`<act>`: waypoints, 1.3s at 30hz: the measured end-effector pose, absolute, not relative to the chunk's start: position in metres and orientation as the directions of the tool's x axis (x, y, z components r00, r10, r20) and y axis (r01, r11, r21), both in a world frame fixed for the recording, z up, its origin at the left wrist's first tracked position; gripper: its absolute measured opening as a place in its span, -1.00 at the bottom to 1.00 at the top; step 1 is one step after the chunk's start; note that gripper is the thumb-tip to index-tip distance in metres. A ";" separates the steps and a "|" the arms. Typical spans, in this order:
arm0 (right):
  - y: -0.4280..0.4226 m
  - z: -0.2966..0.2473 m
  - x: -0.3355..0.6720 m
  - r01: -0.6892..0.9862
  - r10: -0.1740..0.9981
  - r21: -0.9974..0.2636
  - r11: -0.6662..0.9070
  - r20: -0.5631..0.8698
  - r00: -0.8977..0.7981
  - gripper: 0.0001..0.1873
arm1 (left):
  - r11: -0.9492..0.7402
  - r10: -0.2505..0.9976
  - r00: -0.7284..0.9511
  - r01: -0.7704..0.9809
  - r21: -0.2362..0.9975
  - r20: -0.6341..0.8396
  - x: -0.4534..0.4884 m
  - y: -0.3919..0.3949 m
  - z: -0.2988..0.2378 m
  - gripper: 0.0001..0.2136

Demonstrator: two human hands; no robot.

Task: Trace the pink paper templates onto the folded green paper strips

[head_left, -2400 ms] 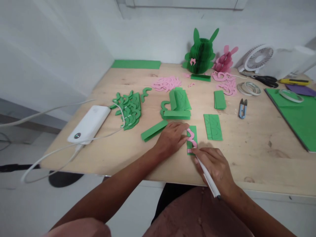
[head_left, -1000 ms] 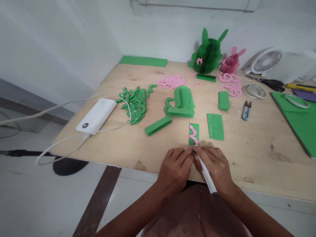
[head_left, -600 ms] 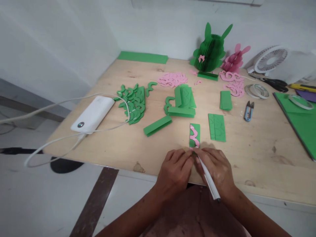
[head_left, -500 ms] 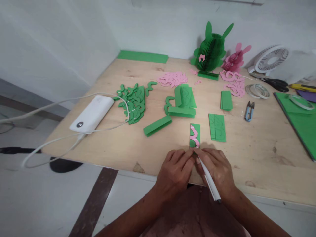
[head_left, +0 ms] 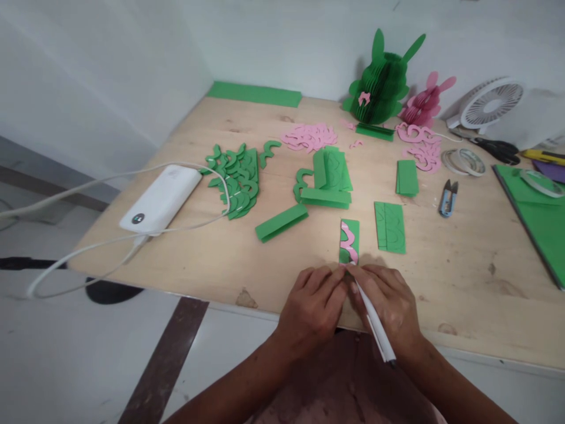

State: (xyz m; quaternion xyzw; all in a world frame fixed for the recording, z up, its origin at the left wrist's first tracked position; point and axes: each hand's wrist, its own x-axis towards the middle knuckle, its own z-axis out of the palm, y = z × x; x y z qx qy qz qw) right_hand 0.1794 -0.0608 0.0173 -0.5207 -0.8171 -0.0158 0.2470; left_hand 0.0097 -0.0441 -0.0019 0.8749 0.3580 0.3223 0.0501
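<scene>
A folded green paper strip (head_left: 354, 228) lies near the table's front edge with a wavy pink cut-out (head_left: 349, 242) on top of it. My left hand (head_left: 314, 309) is closed, its fingertips pressed at the strip's near end. My right hand (head_left: 390, 307) grips a white pen (head_left: 375, 324), whose tip meets the same near end of the strip. Both hands touch each other there. The strip's nearest end is hidden under the fingers.
On the wooden table (head_left: 212, 259) lie a white power bank (head_left: 160, 198) with cables, a pile of green cut-outs (head_left: 237, 181), folded green strips (head_left: 281, 222), pink cut-outs (head_left: 309, 136), snips (head_left: 448, 198), tape rolls (head_left: 463, 161), scissors (head_left: 492, 148), a fan (head_left: 492, 104) and two paper rabbits (head_left: 384, 76).
My left hand came off the strip's left side and moved down to its near end beside the right hand. Over the last second both hands have stayed put; the view tilted slightly.
</scene>
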 end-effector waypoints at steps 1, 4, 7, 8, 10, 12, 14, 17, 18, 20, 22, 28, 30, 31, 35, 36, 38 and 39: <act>-0.061 0.018 0.179 0.859 0.843 -0.231 0.457 0.422 -0.335 -0.69 | -0.739 0.659 0.536 0.593 0.320 0.528 0.010 -0.044 -0.002 -0.78; -0.061 0.018 0.180 0.859 0.842 -0.231 0.456 0.426 -0.332 -0.68 | -0.739 0.660 0.538 0.591 0.323 0.525 0.010 -0.044 -0.003 -0.77; -0.060 0.016 0.181 0.862 0.837 -0.214 0.459 0.430 -0.339 -0.70 | -0.740 0.659 0.544 0.593 0.318 0.520 0.010 -0.045 -0.004 -0.77; -0.060 0.015 0.181 0.863 0.833 -0.206 0.462 0.435 -0.342 -0.71 | -0.741 0.658 0.544 0.592 0.317 0.521 0.010 -0.045 -0.004 -0.78; -0.060 0.014 0.181 0.862 0.825 -0.197 0.468 0.447 -0.346 -0.72 | -0.741 0.658 0.542 0.591 0.320 0.522 0.010 -0.045 -0.004 -0.78; -0.060 0.013 0.182 0.859 0.821 -0.196 0.472 0.453 -0.347 -0.73 | -0.741 0.659 0.540 0.588 0.325 0.524 0.010 -0.045 -0.003 -0.78; -0.060 0.013 0.181 0.858 0.824 -0.200 0.473 0.447 -0.350 -0.73 | -0.742 0.657 0.538 0.585 0.326 0.529 0.009 -0.045 -0.004 -0.78; -0.060 0.014 0.182 0.860 0.828 -0.201 0.470 0.439 -0.349 -0.74 | -0.745 0.652 0.533 0.583 0.325 0.539 0.009 -0.044 -0.004 -0.78; -0.060 0.014 0.182 0.860 0.828 -0.201 0.469 0.438 -0.350 -0.74 | -0.745 0.652 0.532 0.584 0.323 0.540 0.009 -0.044 -0.005 -0.78; -0.060 0.014 0.182 0.858 0.825 -0.201 0.473 0.442 -0.351 -0.74 | -0.744 0.652 0.533 0.587 0.319 0.540 0.010 -0.044 -0.005 -0.79; -0.060 0.015 0.181 0.855 0.825 -0.204 0.477 0.440 -0.355 -0.74 | -0.744 0.652 0.533 0.587 0.319 0.540 0.010 -0.044 -0.004 -0.78; -0.060 0.016 0.181 0.857 0.825 -0.199 0.476 0.438 -0.357 -0.75 | -0.741 0.658 0.533 0.582 0.333 0.532 0.009 -0.045 -0.003 -0.78; -0.060 0.016 0.181 0.857 0.823 -0.196 0.477 0.442 -0.357 -0.75 | -0.741 0.659 0.532 0.582 0.335 0.532 0.009 -0.045 -0.003 -0.78; -0.060 0.016 0.181 0.856 0.822 -0.195 0.479 0.443 -0.359 -0.76 | -0.742 0.658 0.533 0.582 0.334 0.532 0.009 -0.045 -0.003 -0.78; -0.060 0.017 0.181 0.852 0.821 -0.197 0.484 0.438 -0.365 -0.76 | -0.743 0.656 0.536 0.584 0.328 0.532 0.010 -0.045 -0.004 -0.78; -0.060 0.017 0.181 0.853 0.822 -0.197 0.483 0.439 -0.364 -0.75 | -0.742 0.656 0.534 0.584 0.328 0.534 0.010 -0.045 -0.004 -0.79; -0.060 0.017 0.180 0.855 0.821 -0.197 0.480 0.443 -0.359 -0.76 | -0.740 0.658 0.529 0.584 0.332 0.536 0.010 -0.045 -0.004 -0.79; -0.060 0.016 0.180 0.855 0.821 -0.197 0.480 0.445 -0.358 -0.76 | -0.741 0.658 0.529 0.583 0.334 0.536 0.010 -0.045 -0.004 -0.78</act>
